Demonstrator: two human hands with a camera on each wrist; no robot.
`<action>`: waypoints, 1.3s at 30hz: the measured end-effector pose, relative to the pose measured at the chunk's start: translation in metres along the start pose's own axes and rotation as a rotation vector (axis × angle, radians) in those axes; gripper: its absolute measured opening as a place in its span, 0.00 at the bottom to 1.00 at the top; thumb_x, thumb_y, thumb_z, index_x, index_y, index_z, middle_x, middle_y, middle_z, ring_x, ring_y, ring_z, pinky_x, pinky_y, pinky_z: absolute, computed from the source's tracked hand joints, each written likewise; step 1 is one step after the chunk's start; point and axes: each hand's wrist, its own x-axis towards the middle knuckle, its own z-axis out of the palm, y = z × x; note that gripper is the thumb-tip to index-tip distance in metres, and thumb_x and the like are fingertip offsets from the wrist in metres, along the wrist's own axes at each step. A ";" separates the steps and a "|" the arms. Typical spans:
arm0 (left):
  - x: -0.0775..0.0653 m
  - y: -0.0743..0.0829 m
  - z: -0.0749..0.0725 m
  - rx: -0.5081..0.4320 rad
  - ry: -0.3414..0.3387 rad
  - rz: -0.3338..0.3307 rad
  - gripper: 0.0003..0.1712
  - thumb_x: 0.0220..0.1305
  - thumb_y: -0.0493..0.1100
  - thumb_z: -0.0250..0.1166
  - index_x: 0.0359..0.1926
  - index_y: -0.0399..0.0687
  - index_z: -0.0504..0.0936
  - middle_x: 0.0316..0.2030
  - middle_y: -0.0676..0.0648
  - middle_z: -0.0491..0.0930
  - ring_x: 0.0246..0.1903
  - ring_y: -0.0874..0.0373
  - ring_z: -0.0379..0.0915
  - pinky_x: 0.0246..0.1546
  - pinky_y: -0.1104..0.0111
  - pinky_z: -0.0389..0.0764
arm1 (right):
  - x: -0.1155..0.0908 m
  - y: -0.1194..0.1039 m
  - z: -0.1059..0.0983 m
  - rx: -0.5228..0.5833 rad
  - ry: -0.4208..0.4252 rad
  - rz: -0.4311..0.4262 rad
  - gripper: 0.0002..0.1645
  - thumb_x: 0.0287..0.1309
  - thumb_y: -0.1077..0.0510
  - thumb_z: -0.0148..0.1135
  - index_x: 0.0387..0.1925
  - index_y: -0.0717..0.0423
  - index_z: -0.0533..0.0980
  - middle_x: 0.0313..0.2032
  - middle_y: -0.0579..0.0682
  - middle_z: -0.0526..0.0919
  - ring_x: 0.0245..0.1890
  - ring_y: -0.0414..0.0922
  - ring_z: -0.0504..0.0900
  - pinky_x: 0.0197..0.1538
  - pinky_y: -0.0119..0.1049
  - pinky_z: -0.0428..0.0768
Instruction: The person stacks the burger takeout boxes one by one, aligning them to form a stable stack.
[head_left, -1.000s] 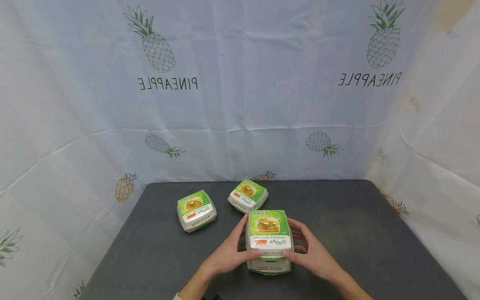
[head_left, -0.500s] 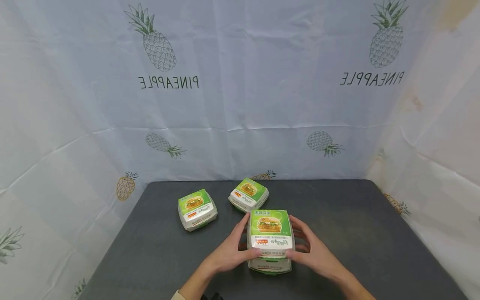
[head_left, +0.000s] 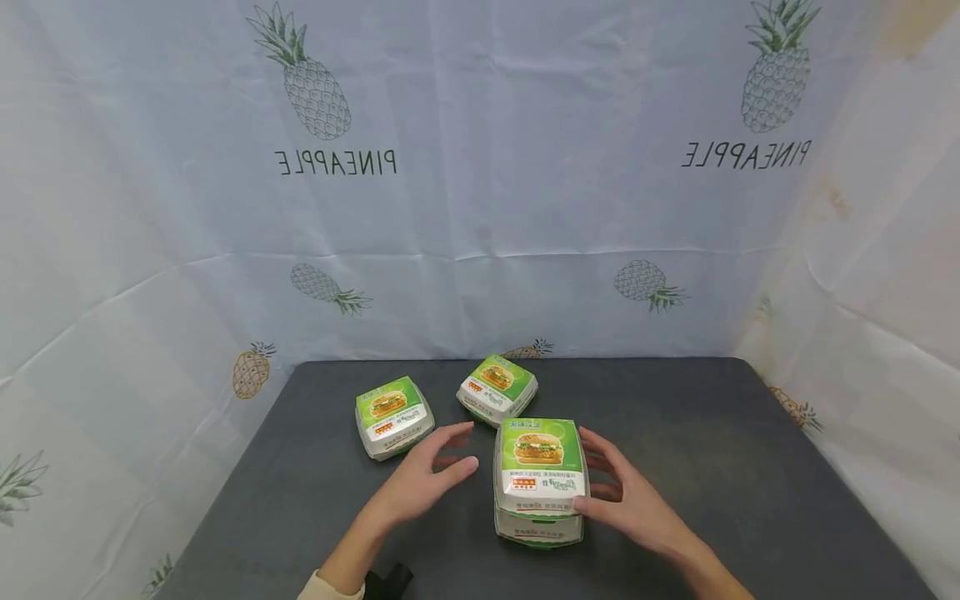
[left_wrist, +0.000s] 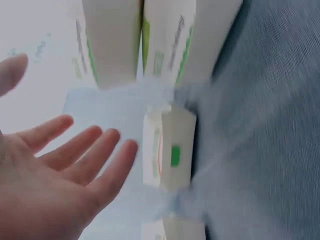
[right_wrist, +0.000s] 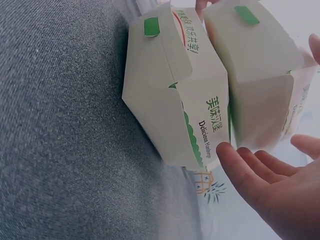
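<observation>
Backdrop [head_left: 480, 200] reads mirrored "PINEAPPLE" behind a "Delicious Hamburger" box [right_wrist: 202, 95], left hand [head_left: 420, 479] released, right hand [head_left: 630, 500] relaxed alongside.

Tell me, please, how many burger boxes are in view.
4: the top box on the bottom box, beside the right hand; the left box, farther back; the rear box, behind those stacked.

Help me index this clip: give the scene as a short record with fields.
Stack: upper burger box on lower burger box
Farther back: left box, rear box
Left hand: apart from the stack, holding nothing
Right hand: beside the stack's right side, contact unclear
Surface: dark tabletop
Backdrop: pale pineapple-print cloth
</observation>
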 end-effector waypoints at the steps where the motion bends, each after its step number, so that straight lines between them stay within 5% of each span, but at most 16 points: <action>1: -0.001 -0.001 -0.003 0.012 0.041 0.004 0.31 0.73 0.52 0.64 0.73 0.52 0.69 0.68 0.44 0.71 0.66 0.45 0.68 0.62 0.48 0.71 | 0.000 0.000 0.000 -0.002 0.000 0.000 0.50 0.66 0.59 0.67 0.80 0.52 0.50 0.76 0.60 0.54 0.70 0.51 0.64 0.58 0.42 0.78; 4: -0.002 -0.004 -0.013 0.083 0.174 0.038 0.27 0.71 0.50 0.67 0.67 0.50 0.76 0.62 0.46 0.76 0.62 0.47 0.72 0.61 0.46 0.72 | 0.001 0.000 0.001 0.004 0.001 -0.001 0.50 0.66 0.60 0.67 0.80 0.54 0.49 0.75 0.60 0.55 0.70 0.65 0.60 0.57 0.43 0.78; 9: -0.002 -0.013 -0.034 0.287 0.388 0.078 0.24 0.68 0.50 0.70 0.62 0.49 0.80 0.60 0.45 0.78 0.59 0.45 0.74 0.57 0.45 0.73 | 0.004 0.000 0.001 0.005 0.000 -0.005 0.50 0.65 0.60 0.67 0.80 0.53 0.50 0.76 0.60 0.55 0.70 0.65 0.60 0.57 0.41 0.78; 15: 0.001 -0.028 -0.059 0.390 0.484 0.046 0.33 0.66 0.51 0.71 0.67 0.43 0.74 0.66 0.39 0.71 0.66 0.40 0.63 0.60 0.42 0.65 | 0.003 0.000 0.001 -0.001 0.013 0.001 0.50 0.65 0.59 0.67 0.80 0.52 0.50 0.76 0.58 0.54 0.71 0.64 0.60 0.57 0.40 0.77; 21: 0.002 -0.047 -0.075 0.391 0.472 -0.027 0.48 0.64 0.56 0.71 0.77 0.44 0.60 0.74 0.35 0.55 0.74 0.34 0.45 0.65 0.35 0.55 | 0.004 0.000 0.002 -0.042 0.018 -0.003 0.50 0.66 0.57 0.67 0.80 0.48 0.50 0.76 0.57 0.54 0.71 0.63 0.60 0.59 0.43 0.76; 29: 0.008 -0.070 -0.092 0.379 0.331 -0.238 0.65 0.60 0.64 0.72 0.82 0.50 0.40 0.79 0.32 0.32 0.76 0.28 0.28 0.64 0.27 0.49 | 0.003 0.000 0.001 -0.047 0.025 -0.028 0.50 0.65 0.58 0.68 0.80 0.48 0.51 0.76 0.57 0.54 0.71 0.64 0.61 0.58 0.39 0.77; 39: 0.013 -0.084 -0.099 0.228 0.244 -0.345 0.70 0.59 0.59 0.74 0.81 0.44 0.32 0.77 0.30 0.30 0.75 0.30 0.35 0.67 0.34 0.55 | 0.003 0.001 0.001 -0.030 0.007 -0.013 0.51 0.64 0.58 0.69 0.80 0.47 0.51 0.76 0.56 0.54 0.71 0.62 0.60 0.58 0.43 0.76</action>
